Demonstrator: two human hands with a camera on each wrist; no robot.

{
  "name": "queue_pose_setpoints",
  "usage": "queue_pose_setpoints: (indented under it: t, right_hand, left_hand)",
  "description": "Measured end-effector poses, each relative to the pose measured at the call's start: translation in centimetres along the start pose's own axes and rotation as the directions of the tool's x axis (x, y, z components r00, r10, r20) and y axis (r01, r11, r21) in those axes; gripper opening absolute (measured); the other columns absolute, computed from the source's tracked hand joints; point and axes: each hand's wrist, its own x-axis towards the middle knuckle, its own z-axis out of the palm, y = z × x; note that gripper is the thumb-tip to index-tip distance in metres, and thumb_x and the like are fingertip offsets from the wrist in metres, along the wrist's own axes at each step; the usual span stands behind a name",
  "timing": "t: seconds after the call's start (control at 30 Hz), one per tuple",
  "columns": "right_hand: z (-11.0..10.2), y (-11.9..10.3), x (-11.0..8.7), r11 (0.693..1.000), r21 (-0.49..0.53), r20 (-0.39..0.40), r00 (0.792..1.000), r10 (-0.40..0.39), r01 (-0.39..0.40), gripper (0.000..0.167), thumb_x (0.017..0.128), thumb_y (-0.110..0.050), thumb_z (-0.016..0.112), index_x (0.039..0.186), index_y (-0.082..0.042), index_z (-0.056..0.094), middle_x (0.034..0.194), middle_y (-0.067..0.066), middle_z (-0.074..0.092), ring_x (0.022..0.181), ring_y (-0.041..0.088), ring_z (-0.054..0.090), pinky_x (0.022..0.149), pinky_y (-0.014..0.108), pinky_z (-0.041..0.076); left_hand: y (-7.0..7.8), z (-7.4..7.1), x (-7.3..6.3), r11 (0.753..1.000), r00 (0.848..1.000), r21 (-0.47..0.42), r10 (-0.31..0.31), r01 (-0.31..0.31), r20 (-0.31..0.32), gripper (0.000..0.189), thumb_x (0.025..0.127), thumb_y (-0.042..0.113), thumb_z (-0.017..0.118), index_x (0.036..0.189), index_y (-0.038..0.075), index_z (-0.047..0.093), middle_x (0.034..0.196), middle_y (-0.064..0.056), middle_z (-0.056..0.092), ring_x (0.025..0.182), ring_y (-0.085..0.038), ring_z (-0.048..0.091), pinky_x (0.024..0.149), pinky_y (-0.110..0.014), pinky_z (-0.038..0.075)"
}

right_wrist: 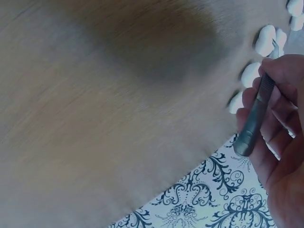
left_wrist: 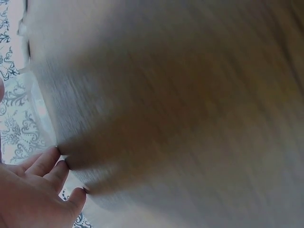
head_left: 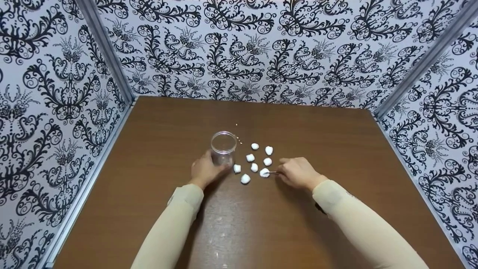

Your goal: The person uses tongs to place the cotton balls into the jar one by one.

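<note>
My left hand [head_left: 205,171] grips the side of a clear round plastic jar [head_left: 225,153] that stands upright with its open mouth up. In the left wrist view, the fingers [left_wrist: 45,161] show at the lower left. My right hand [head_left: 298,172] pinches a pair of metal tweezers [right_wrist: 256,116] between thumb and fingers. The tweezers' tips meet a white cotton ball [head_left: 264,173], the one nearest that hand. Several more cotton balls [head_left: 250,157] lie scattered between the jar and the right hand. One cotton ball [head_left: 237,169] sits close beside the left fingertips.
A brown wooden table [head_left: 317,130] carries everything. Tiny pale specks [head_left: 240,142] lie just right of the jar's rim. Panels with black-and-white scroll patterns [head_left: 246,48] rise behind the table and along both sides, joined by grey metal posts [head_left: 108,52].
</note>
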Motion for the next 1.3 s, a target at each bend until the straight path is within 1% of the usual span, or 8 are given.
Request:
queue_pose_setpoints:
  t: [0.2, 0.43, 0.63, 0.73, 0.87, 1.07, 1.2, 1.3]
  right_hand:
    - [-0.2, 0.5, 0.1, 1.000, -0.003, -0.052, 0.999, -0.011, 0.011, 0.004, 0.080, -0.017, 0.077, 0.081, -0.014, 0.074, 0.075, -0.002, 0.052, 0.056, 0.020, 0.056, 0.047, 0.042, 0.047]
    - [-1.2, 1.5, 0.1, 1.000, -0.022, -0.077, 0.997, -0.022, 0.021, 0.005, 0.081, -0.017, 0.073, 0.084, -0.016, 0.076, 0.076, -0.002, 0.053, 0.056, 0.019, 0.055, 0.045, 0.041, 0.046]
    - [-2.5, 2.1, 1.1, 0.999, -0.036, -0.103, 0.994, -0.037, 0.034, 0.005, 0.081, -0.016, 0.071, 0.081, -0.015, 0.076, 0.074, -0.003, 0.051, 0.053, 0.018, 0.052, 0.044, 0.041, 0.045]
    - [-3.5, 2.2, 2.0, 0.998, -0.043, -0.123, 0.991, -0.048, 0.043, 0.004, 0.082, -0.016, 0.073, 0.079, -0.016, 0.075, 0.073, -0.002, 0.050, 0.052, 0.018, 0.051, 0.043, 0.041, 0.045]
    - [-5.0, 2.2, 3.5, 0.998, -0.045, -0.155, 0.986, -0.061, 0.054, 0.004, 0.082, -0.014, 0.073, 0.082, -0.015, 0.077, 0.074, -0.001, 0.052, 0.052, 0.020, 0.051, 0.043, 0.041, 0.046]
    - [-7.3, 1.4, 6.6, 0.997, -0.055, -0.192, 0.979, -0.071, 0.061, 0.009, 0.086, -0.015, 0.070, 0.087, -0.015, 0.078, 0.074, -0.002, 0.052, 0.053, 0.018, 0.051, 0.043, 0.039, 0.045]
    - [-8.1, 0.4, 8.8, 0.994, -0.075, -0.227, 0.970, -0.091, 0.076, 0.010, 0.087, -0.016, 0.067, 0.086, -0.015, 0.077, 0.075, -0.001, 0.052, 0.055, 0.019, 0.053, 0.044, 0.040, 0.045]
    - [-8.1, -0.5, 10.4, 0.993, -0.076, -0.238, 0.966, -0.101, 0.085, 0.011, 0.088, -0.017, 0.066, 0.086, -0.014, 0.077, 0.076, 0.000, 0.053, 0.058, 0.020, 0.055, 0.046, 0.040, 0.046]
  left_hand:
    - [-0.1, 0.0, 0.0, 1.000, 1.000, -0.004, 0.015, -0.015, -0.014, 0.079, 0.080, 0.048, 0.076, 0.141, 0.004, 0.051, 0.129, -0.018, 0.063, 0.115, -0.038, 0.060, 0.103, -0.054, 0.036]
    - [-0.3, 0.0, 0.0, 1.000, 1.000, 0.004, 0.007, -0.007, -0.020, 0.081, 0.079, 0.053, 0.077, 0.140, 0.005, 0.052, 0.127, -0.017, 0.064, 0.114, -0.037, 0.060, 0.103, -0.054, 0.037]
    - [-0.4, 0.2, 0.1, 1.000, 1.000, 0.015, 0.000, 0.000, -0.012, 0.082, 0.080, 0.053, 0.077, 0.141, 0.005, 0.051, 0.130, -0.017, 0.063, 0.117, -0.035, 0.059, 0.106, -0.053, 0.034]
    - [-0.4, 0.5, 0.2, 1.000, 1.000, 0.027, 0.010, -0.009, -0.020, 0.081, 0.080, 0.054, 0.076, 0.139, 0.005, 0.051, 0.129, -0.017, 0.064, 0.118, -0.034, 0.059, 0.105, -0.053, 0.034]
    - [-0.2, 0.7, 0.2, 1.000, 0.999, 0.024, 0.021, -0.021, -0.027, 0.080, 0.079, 0.053, 0.077, 0.137, 0.005, 0.053, 0.126, -0.017, 0.065, 0.115, -0.034, 0.060, 0.103, -0.053, 0.036]
    - [-0.1, 0.8, 0.3, 0.999, 0.999, 0.027, 0.020, -0.019, -0.037, 0.077, 0.079, 0.052, 0.077, 0.135, 0.005, 0.054, 0.122, -0.017, 0.066, 0.112, -0.035, 0.062, 0.101, -0.054, 0.037]
    - [-0.1, 0.6, 0.3, 0.999, 0.999, 0.028, 0.016, -0.015, -0.042, 0.077, 0.078, 0.052, 0.077, 0.135, 0.005, 0.055, 0.121, -0.017, 0.067, 0.111, -0.035, 0.062, 0.101, -0.054, 0.037]
    - [-0.1, 0.4, 0.2, 1.000, 0.999, 0.030, 0.010, -0.009, -0.041, 0.078, 0.078, 0.052, 0.077, 0.136, 0.005, 0.055, 0.121, -0.016, 0.067, 0.112, -0.035, 0.062, 0.102, -0.053, 0.037]
